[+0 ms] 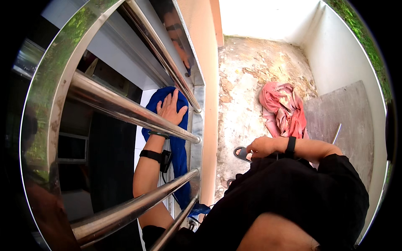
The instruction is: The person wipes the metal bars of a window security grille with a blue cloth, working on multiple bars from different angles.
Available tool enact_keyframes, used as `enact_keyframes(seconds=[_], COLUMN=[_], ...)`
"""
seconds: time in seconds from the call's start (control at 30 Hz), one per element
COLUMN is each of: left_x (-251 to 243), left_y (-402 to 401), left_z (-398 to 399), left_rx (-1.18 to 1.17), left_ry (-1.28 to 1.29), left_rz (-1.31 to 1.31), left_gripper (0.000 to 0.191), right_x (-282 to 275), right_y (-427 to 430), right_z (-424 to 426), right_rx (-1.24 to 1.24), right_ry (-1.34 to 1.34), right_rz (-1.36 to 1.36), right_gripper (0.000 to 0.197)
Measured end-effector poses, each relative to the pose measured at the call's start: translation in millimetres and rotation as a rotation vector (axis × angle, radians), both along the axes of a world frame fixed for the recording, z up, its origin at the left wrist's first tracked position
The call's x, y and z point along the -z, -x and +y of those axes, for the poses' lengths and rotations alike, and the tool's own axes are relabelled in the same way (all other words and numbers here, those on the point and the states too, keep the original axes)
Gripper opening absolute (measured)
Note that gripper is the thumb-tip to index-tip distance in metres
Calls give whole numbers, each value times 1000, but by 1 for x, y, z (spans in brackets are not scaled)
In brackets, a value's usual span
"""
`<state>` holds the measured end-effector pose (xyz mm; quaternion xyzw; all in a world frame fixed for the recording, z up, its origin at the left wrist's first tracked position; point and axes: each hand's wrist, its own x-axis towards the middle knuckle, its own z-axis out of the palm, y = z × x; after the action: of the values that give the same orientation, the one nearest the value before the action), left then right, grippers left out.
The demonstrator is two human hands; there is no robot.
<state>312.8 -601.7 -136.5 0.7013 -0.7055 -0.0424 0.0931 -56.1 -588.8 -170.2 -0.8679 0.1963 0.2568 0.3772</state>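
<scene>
My left hand (172,108) reaches between stainless steel window bars (132,108) and lies flat on a blue cloth (180,150). Its fingers are spread and the palm presses down. The cloth covers part of the white-tiled sill (139,157), and one end trails past the frame near my body. On the other side, my right hand (261,147) hangs in front of me, outside the bars. Its fingers curl loosely, and the palm side is hidden. No object shows in it.
A crumpled, faded red cloth (282,109) lies on the stained concrete floor (237,75). Beside it, a grey board (342,109) leans by the low white wall (339,56), with a thin metal rod (336,133) nearby. Behind the bars is a dark room with a screen-like panel (73,147).
</scene>
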Motion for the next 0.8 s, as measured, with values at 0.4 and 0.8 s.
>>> enact_keyframes(seconds=[0.4,0.8], left_x=[-8,0], left_y=[4,-1], left_z=[-14,55], left_rx=[-30,33], left_ry=[-24,171], left_rz=[26,47], left_gripper=[73,65], right_x=[24,20], right_y=[14,35], right_z=[34,-3], right_rx=[-8,119], right_ry=[-27,18], right_rz=[44,126], right_gripper=[29,29])
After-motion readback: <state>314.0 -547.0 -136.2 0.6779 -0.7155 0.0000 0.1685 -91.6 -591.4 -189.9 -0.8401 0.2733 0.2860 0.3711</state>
